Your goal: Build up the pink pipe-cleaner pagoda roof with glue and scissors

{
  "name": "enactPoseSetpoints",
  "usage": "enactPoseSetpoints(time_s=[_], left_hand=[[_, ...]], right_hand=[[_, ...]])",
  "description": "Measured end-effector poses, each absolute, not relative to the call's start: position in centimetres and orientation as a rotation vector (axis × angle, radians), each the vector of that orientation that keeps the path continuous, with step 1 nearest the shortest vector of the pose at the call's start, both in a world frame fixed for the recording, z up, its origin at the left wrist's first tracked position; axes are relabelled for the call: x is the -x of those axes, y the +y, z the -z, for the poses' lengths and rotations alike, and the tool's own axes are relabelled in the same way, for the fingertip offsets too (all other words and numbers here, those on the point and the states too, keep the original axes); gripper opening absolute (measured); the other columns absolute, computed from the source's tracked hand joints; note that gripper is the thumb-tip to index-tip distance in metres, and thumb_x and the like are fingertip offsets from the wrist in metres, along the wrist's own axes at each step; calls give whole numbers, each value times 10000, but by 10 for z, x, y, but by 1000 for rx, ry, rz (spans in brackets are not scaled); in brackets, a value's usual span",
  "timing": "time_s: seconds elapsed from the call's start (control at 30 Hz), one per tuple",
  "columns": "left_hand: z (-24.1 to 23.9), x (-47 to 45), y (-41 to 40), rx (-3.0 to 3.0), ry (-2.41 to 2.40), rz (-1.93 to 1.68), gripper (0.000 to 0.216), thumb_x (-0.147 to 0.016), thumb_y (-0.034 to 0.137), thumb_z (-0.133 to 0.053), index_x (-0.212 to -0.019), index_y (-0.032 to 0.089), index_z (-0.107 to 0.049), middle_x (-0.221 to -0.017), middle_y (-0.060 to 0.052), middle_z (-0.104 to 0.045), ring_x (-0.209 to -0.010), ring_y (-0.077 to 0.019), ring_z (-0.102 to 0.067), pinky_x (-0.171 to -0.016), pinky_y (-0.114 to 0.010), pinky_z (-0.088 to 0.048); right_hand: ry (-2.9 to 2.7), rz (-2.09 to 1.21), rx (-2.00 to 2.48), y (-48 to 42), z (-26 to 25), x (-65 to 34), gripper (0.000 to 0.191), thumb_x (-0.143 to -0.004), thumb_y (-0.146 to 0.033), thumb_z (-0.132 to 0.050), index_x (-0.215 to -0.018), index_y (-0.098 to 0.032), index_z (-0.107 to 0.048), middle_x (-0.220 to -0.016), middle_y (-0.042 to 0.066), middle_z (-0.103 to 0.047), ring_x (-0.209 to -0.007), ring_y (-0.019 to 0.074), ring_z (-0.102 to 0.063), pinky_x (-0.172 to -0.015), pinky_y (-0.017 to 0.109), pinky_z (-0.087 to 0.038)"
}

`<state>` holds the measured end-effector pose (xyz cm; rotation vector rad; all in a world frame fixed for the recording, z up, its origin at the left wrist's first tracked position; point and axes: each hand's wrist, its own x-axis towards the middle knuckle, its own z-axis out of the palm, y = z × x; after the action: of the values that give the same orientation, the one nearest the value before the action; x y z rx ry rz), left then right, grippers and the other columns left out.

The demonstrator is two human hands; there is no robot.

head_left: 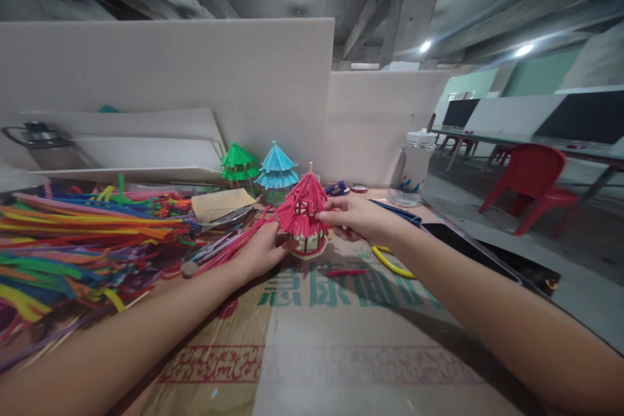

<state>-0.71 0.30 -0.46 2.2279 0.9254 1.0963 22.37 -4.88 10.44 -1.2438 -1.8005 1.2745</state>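
Pinching one red pavilion roof, the right hand closes on it; the left hand cups its base; two more pavilions, green and blue, stand behind.

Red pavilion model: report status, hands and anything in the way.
Left hand holds base of small red pipe-cleaner pavilion model. Right hand pinches its roof edge. Yellow-handled pliers lie clear, right of it.
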Motion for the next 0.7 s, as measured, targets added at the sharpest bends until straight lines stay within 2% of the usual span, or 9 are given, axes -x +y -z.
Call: enactPoseSetpoints(time_s=[0.1,0.17,0.27,0.33,0.43,0.53,0.7], left_hand=[[10,8,8,-2201,876,-1027,315,-878,368,-616,-1091,136,-631,-989,-104,-715,-984,-273,-682,-907,-406,-542],[11,8,10,-2188,845,-1002,292,-895,376,-586,-1056,136,-628,-1004,-111,-712,-982,-275,-688,-891,-405,-549],[10,8,10,-2173,826,-985,284,-903,388,-574,-1034,141,-618,-1065,-126,-704,-1040,-285,-678,-906,-407,-548],[9,8,9,-2161,809,-972,291,-909,389,-570,-1059,143,-608,-1081,-125,-699,-1075,-282,-668,-929,-403,-542],[10,8,9,-2160,786,-973,303,-910,382,-573,-1103,149,-591,-1096,-116,-692,-1085,-267,-663,-953,-394,-534],[13,8,11,-2166,788,-978,293,-909,382,-573,-1095,155,-591,-1060,-102,-696,-1028,-255,-679,-930,-388,-543],[16,9,13,-2205,804,-979,254,-906,373,-567,-1038,162,-614,-992,-89,-706,-960,-248,-690,-886,-378,-554]], right_hand=[[-1888,-1014,1342,-52,-115,-232,180,-891,-352,-606,-964,-188,-610,-461,-71,-504,-400,86,-395,-414,210,-249],[-2012,-592,1322,-52,-118,-237,176,-900,-323,-589,-953,-180,-679,-536,-28,-591,-477,104,-492,-475,222,-328],[-2164,52,1029,-51,-117,-244,218,-921,-262,-554,-972,-188,-753,-823,49,-741,-705,142,-633,-637,248,-421],[-2258,334,844,-48,-112,-247,266,-948,-237,-516,-1040,-200,-763,-903,63,-752,-767,148,-644,-663,252,-412],[-2336,612,762,-45,-105,-248,302,-966,-200,-490,-1105,-227,-757,-800,43,-720,-683,130,-591,-581,253,-331],[-2331,734,749,-42,-101,-248,300,-964,-188,-503,-1136,-227,-746,-738,32,-680,-624,122,-528,-550,268,-261],[-2348,861,775,-43,-98,-245,304,-980,-192,-471,-1156,-208,-718,-703,29,-642,-630,132,-500,-555,293,-216]])
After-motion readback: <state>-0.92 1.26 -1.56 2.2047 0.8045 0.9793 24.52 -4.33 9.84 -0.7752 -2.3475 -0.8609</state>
